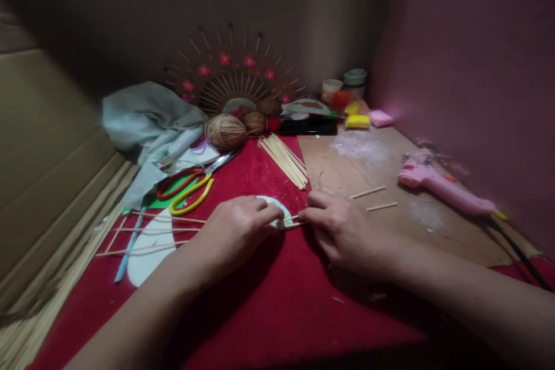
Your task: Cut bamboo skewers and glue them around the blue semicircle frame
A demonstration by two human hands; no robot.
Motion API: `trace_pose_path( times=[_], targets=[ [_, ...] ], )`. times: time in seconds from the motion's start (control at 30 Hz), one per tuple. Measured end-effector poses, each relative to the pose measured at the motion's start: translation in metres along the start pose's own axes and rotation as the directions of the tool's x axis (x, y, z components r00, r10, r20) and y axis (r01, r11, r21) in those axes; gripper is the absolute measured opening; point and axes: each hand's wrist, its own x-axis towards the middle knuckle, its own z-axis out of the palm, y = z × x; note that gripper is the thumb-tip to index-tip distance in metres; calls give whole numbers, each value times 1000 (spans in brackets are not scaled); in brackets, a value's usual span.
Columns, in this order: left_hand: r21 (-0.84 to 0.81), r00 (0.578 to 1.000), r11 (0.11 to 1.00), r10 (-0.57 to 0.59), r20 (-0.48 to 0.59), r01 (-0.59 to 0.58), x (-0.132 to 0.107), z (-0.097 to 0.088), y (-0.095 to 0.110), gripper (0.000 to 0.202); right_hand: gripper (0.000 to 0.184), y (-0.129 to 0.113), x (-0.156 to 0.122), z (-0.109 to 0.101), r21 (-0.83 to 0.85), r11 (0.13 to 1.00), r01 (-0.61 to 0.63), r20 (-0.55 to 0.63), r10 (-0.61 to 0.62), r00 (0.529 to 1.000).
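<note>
On the red cloth-covered table (260,312), the left hand (236,231) presses down on a pale round foam disc (277,211), its grip clenched over the disc's near edge. The right hand (342,228) pinches a thin wooden skewer stick (291,221) just right of the disc, fingertips closed on it. The stick looks light, stiff and easy to snap, so it is best held close to the disc; the disc seems soft and dentable. Beyond the disc lies a bundle of wooden sticks (284,160); left of it, red and yellow scissors (191,188); far right, a pink glue gun (442,188).
</note>
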Motion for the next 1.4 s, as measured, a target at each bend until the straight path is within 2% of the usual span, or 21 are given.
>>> trace_pose_path(
  times=[0.07, 0.13, 0.2, 0.27, 0.4, 0.47, 0.6, 0.7, 0.77, 1.0, 1.07, 1.13, 1.17, 1.2, 1.23, 1.3, 1.33, 1.4],
  targets=[
    [-99, 991, 988, -125, -35, 121, 0, -3, -2, 9, 25, -1, 0, -2, 18, 1000, -11, 14, 11, 1000],
    [-175, 966, 957, -248, -75, 233, 1, -6, -4, 8, 25, -2, 0, -4, 27, 999, -23, 10, 22, 1000],
    [-256, 935, 923, -328, -131, 288, 1, -7, -6, 11, 27, -3, -1, -4, 33, 999, -30, -16, 31, 999],
    [-370, 891, 876, -403, -210, 309, 2, -8, -8, 14, 29, -2, -1, -3, 34, 999, -34, -38, 35, 999],
    [-536, 759, 788, -539, -365, 302, 2, -10, -10, 18, 29, -2, -2, -3, 34, 999, -17, -69, 19, 997],
    [-559, 730, 779, -554, -401, 284, 2, -11, -10, 17, 30, -2, -3, -8, 29, 1000, -1, -101, 4, 995],
    [-570, 719, 770, -566, -402, 287, 2, -10, -15, 20, 31, 1, -5, -31, -56, 998, -10, -261, -5, 965],
    [-615, 701, 740, -591, -400, 274, 2, -8, -20, 19, 28, 8, -7, -49, -96, 990, -104, -393, 58, 918],
    [-642, 694, 721, -602, -396, 259, 3, -7, -22, 17, 25, 14, -7, -55, -97, 983, -153, -437, 96, 894],
    [-711, 709, 653, -629, -319, 260, 5, -8, -21, 12, 22, 22, -6, -45, -29, 989, -145, -384, 123, 915],
    [-719, 694, 646, -641, -327, 258, 7, -12, -25, 9, 22, 22, -6, -41, -14, 990, -141, -382, 125, 916],
    [-692, 684, 678, -628, -372, 246, 14, -18, -33, 6, 23, 22, -6, -40, -1, 991, -135, -388, 124, 913],
    [-647, 696, 720, -598, -397, 250, 19, -21, -37, 7, 23, 22, -6, -40, 2, 991, -132, -398, 121, 909],
    [-580, 732, 774, -547, -407, 255, 26, -24, -42, 8, 23, 23, -6, -40, 3, 992, -127, -415, 117, 902],
    [-492, 784, 832, -477, -397, 256, 35, -26, -46, 9, 23, 23, -6, -40, 3, 992, -124, -433, 113, 894],
    [-263, 912, 939, -297, -284, 224, 54, -26, -53, 11, 24, 24, -6, -41, 6, 992, -124, -465, 112, 878],
    [-148, 953, 971, -218, -211, 189, 64, -24, -56, 13, 24, 25, -6, -41, 10, 992, -126, -476, 116, 872],
    [33, 984, 990, -136, -111, 140, 82, -17, -61, 17, 25, 27, -6, -40, 15, 991, -132, -486, 122, 866]
  ],
)
